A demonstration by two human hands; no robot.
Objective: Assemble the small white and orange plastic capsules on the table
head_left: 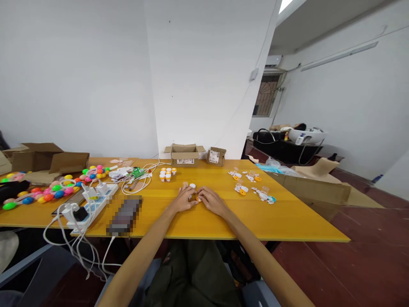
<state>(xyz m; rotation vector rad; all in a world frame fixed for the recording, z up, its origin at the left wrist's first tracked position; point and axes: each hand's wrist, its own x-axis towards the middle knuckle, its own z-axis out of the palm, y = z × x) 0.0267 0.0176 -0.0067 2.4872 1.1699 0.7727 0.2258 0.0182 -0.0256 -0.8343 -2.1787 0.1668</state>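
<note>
Left hand (185, 199) and right hand (211, 201) are pinching an orange piece (197, 198); likely light, stiff plastic, edges offering best hold.

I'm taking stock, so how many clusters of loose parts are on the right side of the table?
4: a back left cluster, a back right cluster, a front left cluster, and a front right cluster with a teal piece. None looks hidden there.

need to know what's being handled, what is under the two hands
A small orange piece shows partly between the left hand and the right hand, with the yellow tabletop beneath. Whatever the hands themselves cover can't be seen.
</note>
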